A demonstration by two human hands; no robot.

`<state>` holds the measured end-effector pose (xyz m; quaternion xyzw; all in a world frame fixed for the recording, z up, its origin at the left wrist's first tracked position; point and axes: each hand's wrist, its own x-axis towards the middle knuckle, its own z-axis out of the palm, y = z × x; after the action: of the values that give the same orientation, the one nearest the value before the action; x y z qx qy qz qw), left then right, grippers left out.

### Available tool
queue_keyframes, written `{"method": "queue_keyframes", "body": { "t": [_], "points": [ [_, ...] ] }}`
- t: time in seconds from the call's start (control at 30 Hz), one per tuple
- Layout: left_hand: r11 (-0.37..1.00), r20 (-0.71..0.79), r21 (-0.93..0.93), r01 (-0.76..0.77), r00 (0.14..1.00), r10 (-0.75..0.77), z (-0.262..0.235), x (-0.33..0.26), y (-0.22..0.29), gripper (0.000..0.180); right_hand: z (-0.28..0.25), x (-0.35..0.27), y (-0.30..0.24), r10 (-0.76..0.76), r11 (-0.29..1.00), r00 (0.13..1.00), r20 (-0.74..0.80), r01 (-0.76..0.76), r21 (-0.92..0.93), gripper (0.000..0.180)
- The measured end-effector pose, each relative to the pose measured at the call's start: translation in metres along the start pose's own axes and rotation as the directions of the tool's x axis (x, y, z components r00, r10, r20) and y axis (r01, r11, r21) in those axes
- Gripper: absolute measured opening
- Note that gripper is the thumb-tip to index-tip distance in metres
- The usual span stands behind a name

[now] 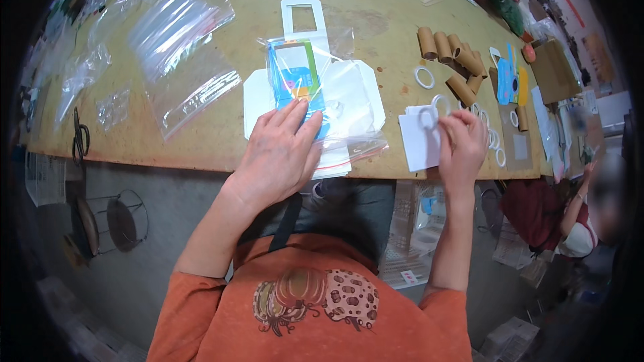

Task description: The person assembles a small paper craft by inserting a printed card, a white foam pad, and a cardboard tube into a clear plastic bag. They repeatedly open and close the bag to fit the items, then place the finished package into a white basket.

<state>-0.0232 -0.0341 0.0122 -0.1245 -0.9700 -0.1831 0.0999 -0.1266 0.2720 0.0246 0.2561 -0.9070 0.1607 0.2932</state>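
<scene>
So, your left hand, fingers slightly spread, covers the clear bag; your right hand pinches a white ring; slack grip could drop it.

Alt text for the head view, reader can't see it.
A person's left hand rests on a blue-and-green card and a clear plastic bag on a worktable, while the right hand appears to hold a white ring over white sheets. Brown cardboard tubes lie right; clear bags and black scissors lie left.
</scene>
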Motion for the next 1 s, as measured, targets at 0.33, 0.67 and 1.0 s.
{"method": "queue_keyframes", "body": {
  "t": [0.33, 0.67, 1.0],
  "points": [
    [0.989, 0.099, -0.123, 0.079, 0.993, -0.067, -0.021, 0.010, 0.008, 0.050, 0.002, -0.020, -0.123, -0.228, 0.937, 0.955, 0.190, 0.162, 0.311, 0.015],
    [0.998, 0.000, -0.060, 0.022, 1.000, -0.023, -0.003, 0.003, 0.004, 0.042, 0.033, -0.023, -0.116, -0.202, 0.948, 0.974, -0.099, 0.220, 0.228, 0.019],
    [0.999, 0.022, -0.033, -0.006, 1.000, 0.006, -0.005, 0.007, 0.006, 0.042, 0.026, 0.025, 0.089, 0.279, 0.911, 0.960, -0.007, -0.267, -0.314, 0.029]
  ]
}}
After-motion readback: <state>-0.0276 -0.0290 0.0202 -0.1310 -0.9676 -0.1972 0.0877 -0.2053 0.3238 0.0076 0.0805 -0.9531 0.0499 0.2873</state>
